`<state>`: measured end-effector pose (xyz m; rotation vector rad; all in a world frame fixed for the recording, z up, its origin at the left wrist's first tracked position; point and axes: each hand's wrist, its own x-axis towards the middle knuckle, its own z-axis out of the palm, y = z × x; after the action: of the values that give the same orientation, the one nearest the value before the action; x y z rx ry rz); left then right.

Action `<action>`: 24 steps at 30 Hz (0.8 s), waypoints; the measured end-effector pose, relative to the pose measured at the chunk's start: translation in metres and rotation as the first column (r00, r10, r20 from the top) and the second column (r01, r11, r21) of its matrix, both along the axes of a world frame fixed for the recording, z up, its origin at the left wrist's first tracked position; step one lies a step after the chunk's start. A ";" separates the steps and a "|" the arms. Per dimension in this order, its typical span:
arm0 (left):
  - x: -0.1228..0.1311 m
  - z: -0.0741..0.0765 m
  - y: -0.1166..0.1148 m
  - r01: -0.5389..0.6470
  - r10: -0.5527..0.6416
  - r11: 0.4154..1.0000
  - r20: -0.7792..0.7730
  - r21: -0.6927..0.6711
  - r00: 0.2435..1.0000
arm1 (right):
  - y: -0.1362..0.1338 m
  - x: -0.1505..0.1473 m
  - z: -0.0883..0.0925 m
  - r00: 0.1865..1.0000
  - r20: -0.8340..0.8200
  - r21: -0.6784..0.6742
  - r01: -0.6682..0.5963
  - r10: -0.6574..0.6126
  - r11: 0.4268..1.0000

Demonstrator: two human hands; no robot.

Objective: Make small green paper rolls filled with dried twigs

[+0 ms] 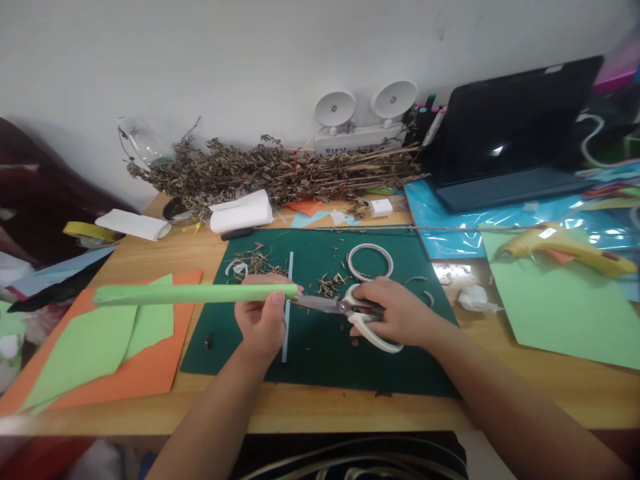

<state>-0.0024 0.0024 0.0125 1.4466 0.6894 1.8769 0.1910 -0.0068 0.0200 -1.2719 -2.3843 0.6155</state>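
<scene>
My left hand (261, 321) is closed round a long green paper tube (190, 294), which points out to the left. In my right hand (395, 312) is a pair of scissors (320, 304) with white handles, fingers through the loops. The blade tips touch or nearly touch the tube's right end; I cannot tell whether they are cutting it. Both hands are above a dark green cutting mat (320, 370). Beneath them lie a narrow pale strip (285, 333), dry plant bits (327, 285) and a roll of white tape (371, 261).
Green paper (85, 353) on an orange sheet (155, 373) lies left. A yellow glue gun (565, 248) rests on green paper (555, 320) at right. Bundled dried plants (280, 170), a white roll (243, 213), a white two-headed lamp (360, 137) and a black tablet (515, 127) stand behind.
</scene>
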 end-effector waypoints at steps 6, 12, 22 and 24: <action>-0.001 0.005 0.002 0.072 -0.055 0.971 0.078 -0.229 0.995 | 0.002 0.003 -0.002 0.999 -0.034 -0.019 0.029 -0.029 0.999; -0.003 0.009 0.010 0.122 -0.071 0.888 0.129 -0.444 0.989 | 0.008 0.010 -0.010 0.973 -0.164 -0.184 0.131 -0.162 0.974; 0.000 0.003 0.016 0.166 -0.150 0.837 0.072 -0.522 0.986 | 0.012 0.010 -0.019 0.937 -0.210 -0.270 0.218 -0.278 0.938; -0.002 0.000 0.018 0.150 -0.155 0.828 0.036 -0.540 0.987 | 0.011 0.009 -0.019 0.930 -0.233 -0.304 0.208 -0.284 0.930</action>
<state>-0.0042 0.0202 0.0122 1.0993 0.9849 1.3923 0.2000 0.0042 0.0009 -1.4650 -1.9226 0.9971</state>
